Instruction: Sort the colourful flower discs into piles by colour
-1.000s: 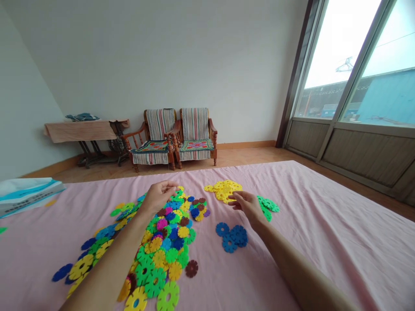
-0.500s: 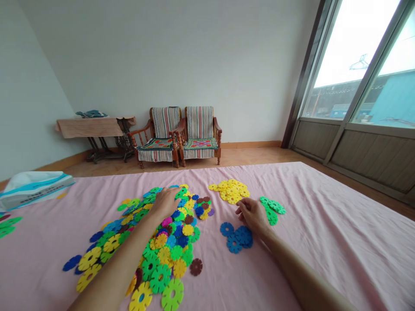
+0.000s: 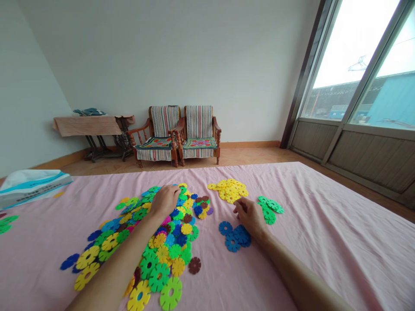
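My left hand [image 3: 165,201] is over the far part of a mixed pile of notched plastic flower discs [image 3: 158,276]. Its fingers are curled down among the discs, and whatever they pinch is hidden behind the hand. My right hand [image 3: 251,214] hovers low over the cloth, fingers curled together, with no disc showing in them. Around it lie a heap of yellow discs [image 3: 231,190] just beyond the fingertips, a few blue discs [image 3: 232,242] on the near left and several green discs [image 3: 268,214] to the right.
A pink cloth [image 3: 324,224] covers the surface. A small mixed cluster [image 3: 202,207] and a brown disc [image 3: 195,265] lie right of the big pile. At the left are a tissue pack [image 3: 35,185] and green discs [image 3: 6,224]. Two wooden armchairs [image 3: 199,129] stand beyond.
My left hand's fingers have curled in closer at the far end of the pile. My right hand stays nearly in place. The view has shifted slightly.
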`<state>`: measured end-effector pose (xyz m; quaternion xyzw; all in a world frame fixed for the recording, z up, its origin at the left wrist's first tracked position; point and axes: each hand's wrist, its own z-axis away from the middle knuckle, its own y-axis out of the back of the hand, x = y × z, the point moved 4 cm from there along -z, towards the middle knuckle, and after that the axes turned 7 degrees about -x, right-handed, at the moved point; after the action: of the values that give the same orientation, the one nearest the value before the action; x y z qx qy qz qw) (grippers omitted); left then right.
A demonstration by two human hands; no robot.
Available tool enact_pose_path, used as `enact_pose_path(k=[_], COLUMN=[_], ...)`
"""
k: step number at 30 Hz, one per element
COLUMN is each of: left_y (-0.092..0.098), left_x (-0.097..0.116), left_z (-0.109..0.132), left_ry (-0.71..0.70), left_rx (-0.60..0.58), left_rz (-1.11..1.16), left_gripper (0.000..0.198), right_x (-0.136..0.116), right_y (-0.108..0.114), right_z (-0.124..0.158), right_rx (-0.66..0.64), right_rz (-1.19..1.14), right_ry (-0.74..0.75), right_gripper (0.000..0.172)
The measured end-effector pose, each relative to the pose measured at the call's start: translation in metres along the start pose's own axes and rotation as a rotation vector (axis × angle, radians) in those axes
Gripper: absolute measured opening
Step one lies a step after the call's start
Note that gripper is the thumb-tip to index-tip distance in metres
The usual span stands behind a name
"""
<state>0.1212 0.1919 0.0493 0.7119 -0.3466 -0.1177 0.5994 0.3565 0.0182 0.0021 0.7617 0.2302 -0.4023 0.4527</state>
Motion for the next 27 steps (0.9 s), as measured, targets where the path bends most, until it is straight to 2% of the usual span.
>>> enact_pose_path(k=[3, 7, 10, 13, 16, 19, 21, 24, 27], left_y=[0.003, -0.003, -0.012, -0.018, -0.021, -0.013, -0.005, 0.005, 0.009], left_x=[0.023, 0.064, 0.09, 0.1, 0.088, 0.056, 0.029, -0.01, -0.036], left_z=[0.002, 0.012, 0.022, 0.027, 0.022, 0.008, 0.0, -0.007, -0.007], left_ry=[-0.036, -0.046, -0.029, -0.037, -0.037, -0.046, -0.017, 0.09, 0.161], left_rx=[-0.065, -0.279, -0.406, -0.43, -0.386, -0.215, -0.091, 0.023, 0.067], left_rz=[0.269, 0.789, 0.943, 0.995, 0.945, 0.77, 0.618, 0.484, 0.414], left_gripper=[0.026, 0.023, 0.027, 0.027, 0.025, 0.022, 0.023, 0.024, 0.024], right_x=[-0.014, -0.032, -0.039, -0.037, -0.026, -0.013, -0.005, 0.009, 0.019], right_y=[-0.003, -0.015, -0.024, -0.027, -0.012, 0.025, 0.052, 0.083, 0.098], right_z=[0.004, 0.009, 0.013, 0.012, 0.004, -0.003, -0.006, -0.007, -0.008], right_rx=[-0.008, -0.137, -0.211, -0.231, -0.077, 0.211, 0.349, 0.419, 0.42], right_rz=[-0.034, -0.244, -0.394, -0.486, -0.408, -0.109, 0.104, 0.299, 0.41], right_ry=[0.064, 0.104, 0.111, 0.08, 0.017, -0.052, -0.123, -0.271, -0.323], right_gripper=[0.024, 0.025, 0.026, 0.025, 0.024, 0.023, 0.025, 0.028, 0.03])
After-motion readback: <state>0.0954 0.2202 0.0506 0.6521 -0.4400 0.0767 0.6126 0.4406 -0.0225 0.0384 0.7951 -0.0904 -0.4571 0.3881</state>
